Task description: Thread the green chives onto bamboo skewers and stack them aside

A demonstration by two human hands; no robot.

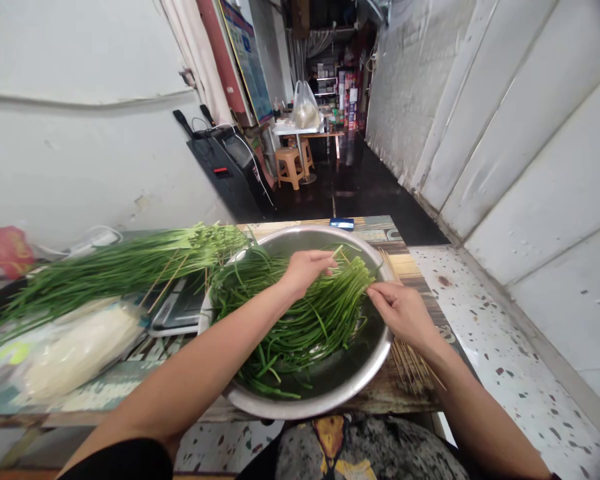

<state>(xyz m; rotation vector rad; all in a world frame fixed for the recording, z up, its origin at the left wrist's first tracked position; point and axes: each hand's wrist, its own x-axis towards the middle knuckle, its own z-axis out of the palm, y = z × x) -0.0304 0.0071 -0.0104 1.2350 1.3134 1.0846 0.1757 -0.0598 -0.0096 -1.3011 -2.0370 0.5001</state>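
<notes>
Long garlic chives (300,327) lie heaped in a wide metal basin (310,408), their pale cut ends bunched toward its right side. Over the heap, my left hand (307,272) has its thumb and fingers closed on a chive stem, whose pale tip sticks up past the fingertips. At the right rim, my right hand (403,312) is in a pinch beside the bunched cut ends; what sits between its fingertips is too small to make out. Thin bamboo skewers (411,367) lie on the table under my right wrist.
More chives (115,270) are piled left of the basin, near a dark tray (180,308) and a plastic bag with pale contents (83,347). A small blue box (341,224) sits by the table's far edge. Beyond stand a black machine (227,163) and stools (290,167).
</notes>
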